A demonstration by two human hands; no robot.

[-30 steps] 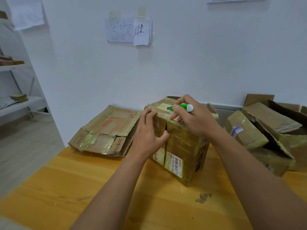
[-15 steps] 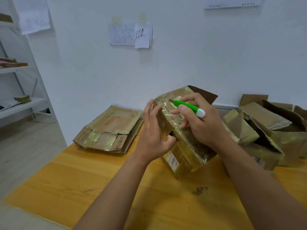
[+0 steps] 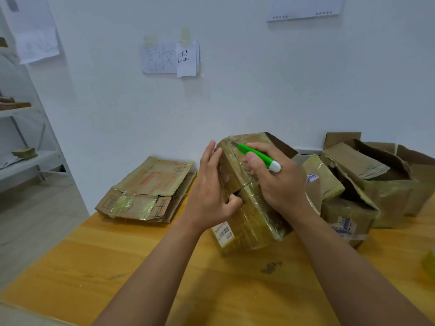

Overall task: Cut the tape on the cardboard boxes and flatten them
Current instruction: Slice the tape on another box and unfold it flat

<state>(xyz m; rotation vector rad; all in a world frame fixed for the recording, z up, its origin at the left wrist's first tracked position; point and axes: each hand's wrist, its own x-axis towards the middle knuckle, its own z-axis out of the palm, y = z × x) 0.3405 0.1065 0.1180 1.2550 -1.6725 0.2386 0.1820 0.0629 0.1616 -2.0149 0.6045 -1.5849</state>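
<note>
Since half a second ago the tape-wrapped brown cardboard box [image 3: 249, 208] has tipped further back, its near lower edge on the yellow wooden table [image 3: 117, 267] and its top leaning away toward the white wall, while both hands have shifted up along it. The left hand [image 3: 211, 184] grips the box's left side, fingers spread up the face and thumb hooked into the split seam; the right hand [image 3: 275, 182] is clamped round the green-and-white plastic utility knife [image 3: 259, 157], its blade end pointing at the taped upper corner, with the lower fingers pressing on the box. The risk, as I judge it, lies in how close the blade is to the left fingertips: a slip on the glossy tape, or the tilted box rocking on its edge, could send the blade toward that hand or gouge the cardboard instead of the tape. As for contents, this box's open far flap shows only a dark inside, and I cannot tell if anything is in it. To the right, a heap of opened brown boxes [image 3: 367, 184] stands just beside it, one holding a stack of folded cardboard sheets. To the left lies a pile of flattened taped cardboard [image 3: 148, 191], already done
</note>
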